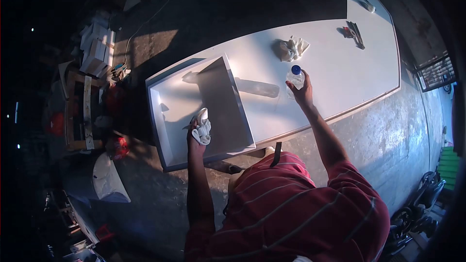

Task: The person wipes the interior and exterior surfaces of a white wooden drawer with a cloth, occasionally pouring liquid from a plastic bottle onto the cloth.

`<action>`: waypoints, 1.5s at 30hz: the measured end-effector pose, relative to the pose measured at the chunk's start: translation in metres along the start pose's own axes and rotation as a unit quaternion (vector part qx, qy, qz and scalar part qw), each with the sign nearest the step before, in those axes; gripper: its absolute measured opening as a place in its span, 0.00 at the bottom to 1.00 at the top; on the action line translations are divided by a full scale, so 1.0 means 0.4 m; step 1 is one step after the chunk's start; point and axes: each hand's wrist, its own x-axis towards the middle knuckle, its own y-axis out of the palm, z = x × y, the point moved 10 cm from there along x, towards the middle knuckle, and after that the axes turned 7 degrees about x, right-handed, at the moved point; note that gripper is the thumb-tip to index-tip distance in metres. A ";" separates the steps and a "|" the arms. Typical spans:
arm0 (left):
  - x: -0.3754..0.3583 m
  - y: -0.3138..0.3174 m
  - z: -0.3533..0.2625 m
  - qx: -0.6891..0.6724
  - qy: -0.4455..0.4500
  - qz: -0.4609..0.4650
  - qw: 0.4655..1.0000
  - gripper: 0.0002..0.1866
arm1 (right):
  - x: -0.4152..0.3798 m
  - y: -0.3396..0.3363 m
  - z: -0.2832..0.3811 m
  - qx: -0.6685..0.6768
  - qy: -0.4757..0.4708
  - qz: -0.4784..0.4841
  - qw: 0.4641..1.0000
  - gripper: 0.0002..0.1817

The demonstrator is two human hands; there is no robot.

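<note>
Clear bottle point(295, 78) upright, blue-capped; white cloth point(202, 128) crumpled, over open box point(221, 102).

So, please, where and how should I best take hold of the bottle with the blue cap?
I would grip the bottle by its body, below the blue cap, from the near side, as the right hand does. It looks upright, so thumb and fingers can close on opposite sides, leaving the cap free.

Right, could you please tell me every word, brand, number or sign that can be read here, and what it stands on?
There is no text that I can read in this view.
Bottle in the right hand: no legible label.
Stacked white pieces at far left: too small and dim to tell about any print.
</note>
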 end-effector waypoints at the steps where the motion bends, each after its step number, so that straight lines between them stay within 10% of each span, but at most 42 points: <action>1: 0.027 0.007 0.009 -0.032 -0.008 -0.028 0.999 0.18 | 0.014 0.013 0.065 -0.012 -0.019 0.039 0.999 0.37; 7: 0.054 0.218 -0.075 -0.200 0.028 0.073 0.977 0.23 | -0.007 0.207 0.332 0.038 -0.195 0.267 0.943 0.38; 11: 0.085 0.191 -0.111 -0.064 0.135 -0.041 0.988 0.21 | -0.044 0.337 0.432 -0.017 -0.129 0.415 0.901 0.37; 17: 0.097 0.203 -0.122 0.014 0.102 0.047 0.994 0.24 | -0.117 0.476 0.421 -0.086 -0.159 0.532 0.827 0.37; 35: 0.119 0.111 -0.093 0.037 0.153 -0.040 0.987 0.28 | -0.138 0.599 0.399 -0.159 -0.090 0.601 0.778 0.36; 37: 0.111 0.136 -0.080 0.014 0.111 0.087 0.990 0.28 | -0.130 0.606 0.402 -0.163 -0.083 0.607 0.773 0.36; 45: 0.108 0.099 -0.107 0.085 0.189 -0.042 0.977 0.28 | -0.164 0.601 0.407 -0.205 -0.068 0.646 0.732 0.38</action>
